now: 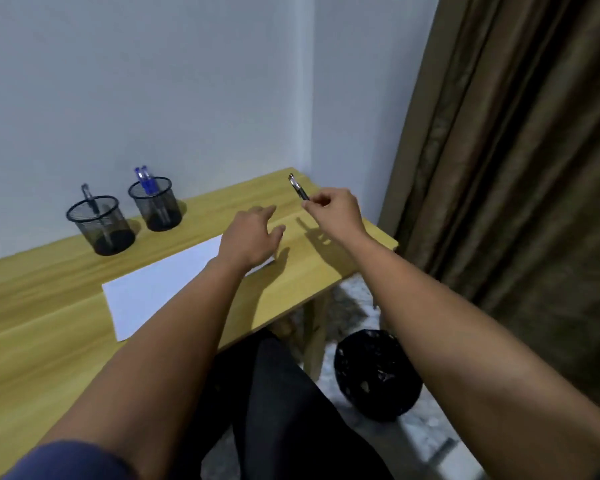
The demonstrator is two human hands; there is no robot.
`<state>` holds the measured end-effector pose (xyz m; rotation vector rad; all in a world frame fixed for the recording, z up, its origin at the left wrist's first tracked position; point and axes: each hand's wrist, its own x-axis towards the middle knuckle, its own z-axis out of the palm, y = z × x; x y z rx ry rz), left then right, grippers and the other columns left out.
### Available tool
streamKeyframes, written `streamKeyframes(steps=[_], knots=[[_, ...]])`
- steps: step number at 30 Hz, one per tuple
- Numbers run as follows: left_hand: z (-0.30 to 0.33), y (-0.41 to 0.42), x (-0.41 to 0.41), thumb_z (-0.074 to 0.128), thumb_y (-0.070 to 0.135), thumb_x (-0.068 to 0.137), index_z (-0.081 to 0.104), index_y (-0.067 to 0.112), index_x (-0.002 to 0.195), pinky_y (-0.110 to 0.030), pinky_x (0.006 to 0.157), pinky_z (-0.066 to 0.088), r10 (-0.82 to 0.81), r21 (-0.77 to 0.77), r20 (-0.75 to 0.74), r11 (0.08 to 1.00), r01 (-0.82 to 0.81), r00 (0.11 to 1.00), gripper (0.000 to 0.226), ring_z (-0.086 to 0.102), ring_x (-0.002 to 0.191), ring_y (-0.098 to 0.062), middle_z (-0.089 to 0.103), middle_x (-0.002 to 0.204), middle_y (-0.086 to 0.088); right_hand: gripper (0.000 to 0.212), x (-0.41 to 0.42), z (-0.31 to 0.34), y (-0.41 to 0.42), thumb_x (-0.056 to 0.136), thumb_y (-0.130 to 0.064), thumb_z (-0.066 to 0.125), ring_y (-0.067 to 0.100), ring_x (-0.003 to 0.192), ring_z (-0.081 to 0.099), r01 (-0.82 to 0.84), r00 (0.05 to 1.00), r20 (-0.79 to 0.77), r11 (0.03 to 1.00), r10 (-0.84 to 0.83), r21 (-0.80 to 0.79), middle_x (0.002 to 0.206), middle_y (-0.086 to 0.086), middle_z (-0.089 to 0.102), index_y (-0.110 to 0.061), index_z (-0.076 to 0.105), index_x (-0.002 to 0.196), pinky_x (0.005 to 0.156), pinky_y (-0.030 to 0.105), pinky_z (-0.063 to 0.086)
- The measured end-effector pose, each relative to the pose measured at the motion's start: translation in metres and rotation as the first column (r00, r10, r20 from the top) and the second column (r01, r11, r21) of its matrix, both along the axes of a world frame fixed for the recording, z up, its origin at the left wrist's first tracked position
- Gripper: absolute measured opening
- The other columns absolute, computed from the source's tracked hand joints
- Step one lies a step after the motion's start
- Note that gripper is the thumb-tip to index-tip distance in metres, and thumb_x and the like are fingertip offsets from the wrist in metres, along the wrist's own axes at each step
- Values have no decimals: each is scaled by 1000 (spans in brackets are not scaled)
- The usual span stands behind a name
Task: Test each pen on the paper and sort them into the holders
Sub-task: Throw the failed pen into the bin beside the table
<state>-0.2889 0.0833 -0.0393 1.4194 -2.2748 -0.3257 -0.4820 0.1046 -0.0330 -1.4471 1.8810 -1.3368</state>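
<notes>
A black pen (299,187) is pinched in the right hand (334,213) above the worktop (42,323). The left hand (252,239) is held open over the paper (160,282), gripping nothing.

Light: dim, cool, even indoor | Shadows: soft-edged, cast on the desk (309,271) to the right of each hand, so the source lies left of the desk | Glare: none | Focus: soft throughout, compression smear | Distortion: wide-angle bowing toward the frame edges, forearms stretched
</notes>
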Motion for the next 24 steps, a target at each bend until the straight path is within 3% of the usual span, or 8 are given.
streamKeyframes(steps=[3,8,11,14,17,20,24], knots=[[-15,-7,-53,52,50,98,49,17,147,-49,104,46,-137,13,157,990,137,978,59,46,136,-36,52,149,-10,8,-69,-16,21,90,-23,80,13,73,67,218,975,51,975,-216,-43,68,-11,69,-20,80,82,71,30,53],[-45,-10,-108,35,67,97,39,22,153,-54,118,30,-210,49,278,978,204,937,71,25,151,-35,30,165,-7,8,-154,-71,74,92,-22,79,18,78,67,476,876,71,878,-478,43,77,-1,70,-13,79,91,76,32,54],[-67,-5,-118,20,73,95,35,25,154,-57,120,19,-196,41,331,980,193,923,78,19,153,-34,23,167,-7,13,-175,-119,101,94,-19,79,16,73,63,481,862,55,848,-504,222,73,1,67,-14,74,83,63,20,46],[-76,-6,-120,17,74,93,37,25,154,-57,121,15,-156,8,301,987,161,941,80,19,153,-32,25,167,-6,41,-180,-173,115,92,-17,79,18,65,55,451,870,18,811,-492,372,61,2,55,-18,53,61,65,26,41],[-78,-7,-119,18,72,94,36,24,155,-56,122,13,-154,-7,302,986,164,941,80,18,154,-30,24,167,-5,51,-173,-211,122,93,-17,78,25,64,48,416,882,2,779,-472,469,67,11,43,-18,38,61,66,29,39],[-79,-7,-120,20,71,95,36,25,155,-56,122,13,-148,-23,295,987,162,944,78,18,154,-31,26,167,-5,41,-169,-231,117,88,-29,81,33,81,66,430,863,-17,718,-504,548,77,13,61,-16,50,66,69,31,41],[-79,-7,-121,21,71,96,35,26,155,-56,122,12,-147,-21,295,987,160,944,75,17,154,-30,25,167,-5,34,-173,-231,108,95,-40,72,38,117,67,434,863,-70,663,-501,610,116,15,71,-7,70,106,79,33,41]])
